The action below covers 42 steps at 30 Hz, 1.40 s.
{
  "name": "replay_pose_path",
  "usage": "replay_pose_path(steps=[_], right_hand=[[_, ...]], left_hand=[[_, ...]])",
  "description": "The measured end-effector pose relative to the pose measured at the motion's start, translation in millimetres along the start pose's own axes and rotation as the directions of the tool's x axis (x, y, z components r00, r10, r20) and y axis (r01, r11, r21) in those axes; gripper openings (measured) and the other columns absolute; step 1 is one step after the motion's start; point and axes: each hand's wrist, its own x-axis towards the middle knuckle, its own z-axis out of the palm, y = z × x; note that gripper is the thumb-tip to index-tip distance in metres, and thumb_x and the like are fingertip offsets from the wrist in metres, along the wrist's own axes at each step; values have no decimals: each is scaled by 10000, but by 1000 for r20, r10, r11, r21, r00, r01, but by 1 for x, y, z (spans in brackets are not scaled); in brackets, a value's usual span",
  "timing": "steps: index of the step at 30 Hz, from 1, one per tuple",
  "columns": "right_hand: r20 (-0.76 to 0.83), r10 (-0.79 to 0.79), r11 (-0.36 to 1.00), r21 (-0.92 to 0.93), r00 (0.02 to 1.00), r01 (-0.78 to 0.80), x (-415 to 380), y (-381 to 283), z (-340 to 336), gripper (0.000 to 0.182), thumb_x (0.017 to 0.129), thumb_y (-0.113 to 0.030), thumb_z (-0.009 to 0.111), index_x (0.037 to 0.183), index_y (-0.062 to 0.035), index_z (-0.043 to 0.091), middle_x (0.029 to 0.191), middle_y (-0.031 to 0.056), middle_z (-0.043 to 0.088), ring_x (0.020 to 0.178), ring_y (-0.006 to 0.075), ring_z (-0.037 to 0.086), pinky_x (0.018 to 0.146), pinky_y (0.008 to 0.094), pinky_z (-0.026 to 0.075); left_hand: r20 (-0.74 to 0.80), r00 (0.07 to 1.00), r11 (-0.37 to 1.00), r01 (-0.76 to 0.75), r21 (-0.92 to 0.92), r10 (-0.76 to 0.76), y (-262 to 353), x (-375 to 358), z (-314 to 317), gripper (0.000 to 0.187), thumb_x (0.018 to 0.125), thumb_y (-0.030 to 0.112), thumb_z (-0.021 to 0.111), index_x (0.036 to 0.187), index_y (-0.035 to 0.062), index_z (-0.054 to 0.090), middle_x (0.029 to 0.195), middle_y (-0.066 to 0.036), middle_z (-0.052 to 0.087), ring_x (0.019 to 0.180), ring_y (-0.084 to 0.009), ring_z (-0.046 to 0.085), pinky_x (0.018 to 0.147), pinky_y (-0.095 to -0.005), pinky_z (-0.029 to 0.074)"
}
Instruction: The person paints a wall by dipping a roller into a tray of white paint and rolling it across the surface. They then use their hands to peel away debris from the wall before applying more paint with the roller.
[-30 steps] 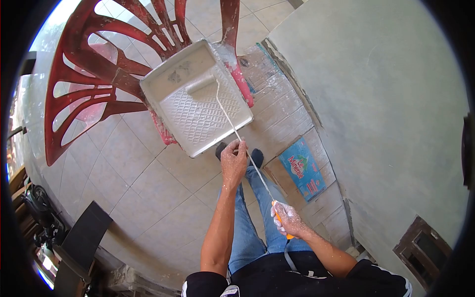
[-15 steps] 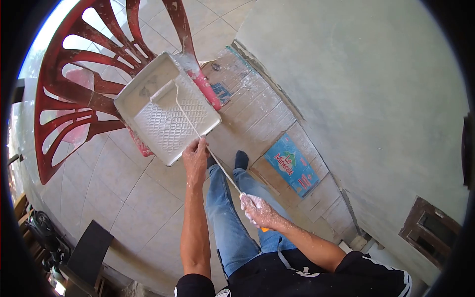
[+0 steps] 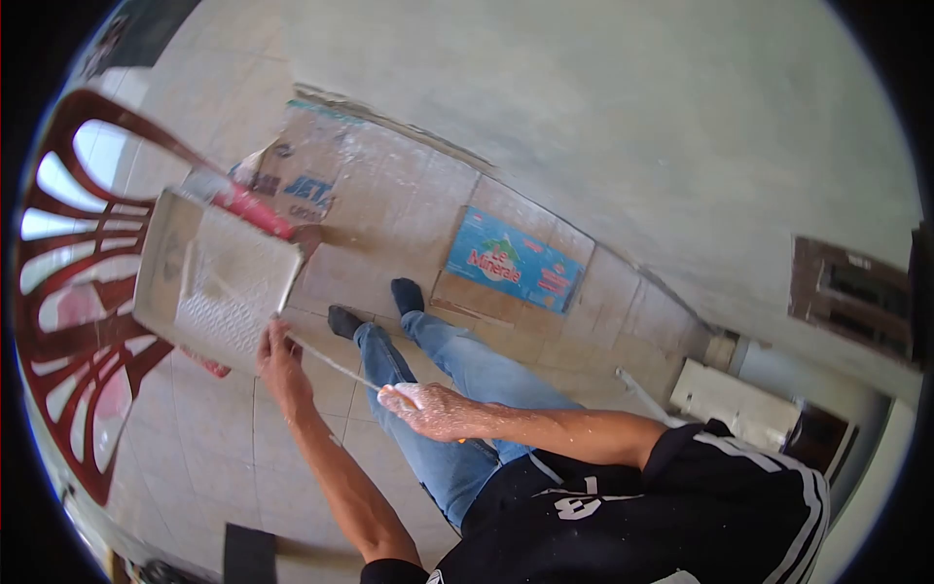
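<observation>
A paint roller with a long thin rod [image 3: 336, 365] lies with its head [image 3: 185, 277] in a pale, paint-coated tray [image 3: 143, 292]. My right hand [image 3: 428, 409], speckled with white paint, is wrapped round the handle end; a bit of orange shows under it. The fingers of my left hand [image 3: 282, 365] pinch the rod by the tray's near edge. Under the tray stands a red plastic chair [image 3: 58, 336], its slatted back to the left.
Flattened cardboard [image 3: 389, 195] covers the floor along the wall [image 3: 632, 117], with a blue printed panel [image 3: 511, 258] on it. My feet in dark socks [image 3: 407, 295] stand on the tiles. A brown wooden frame [image 3: 851, 292] is on the wall at the right.
My view has turned, so the tray and chair sit further left and the cardboard shows more centrally. Both hands keep their places on the roller, whose head still lies in the tray.
</observation>
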Motion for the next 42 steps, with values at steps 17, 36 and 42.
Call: replay_pose_path(steps=[17,36,42], right_hand=[[63,-166,983,-74,984,171,-18,27,-4,485,1010,-392,404,1161,52,525,982,292,631,909,432,625,792,504,478],[-88,-168,827,-555,982,92,-36,33,-51,345,932,-334,555,1061,-13,545,802,238,637,772,445,612,666,525,476],[-105,-194,795,-599,975,94,-39,39,-55,317,959,-345,518,1023,-35,521,805,224,642,758,431,625,648,528,485]], left_hand=[[-7,1000,998,27,-51,-27,2,-40,-7,192,923,235,642,1064,106,661,890,35,605,772,-69,525,666,-209,403],[-101,995,989,-4,-145,-10,-5,-65,32,248,970,200,568,1123,18,640,843,-3,614,701,-63,540,613,-201,452],[-66,997,986,32,-163,-43,-20,-61,43,242,972,205,562,1093,17,656,856,-14,634,703,-69,547,603,-208,447]])
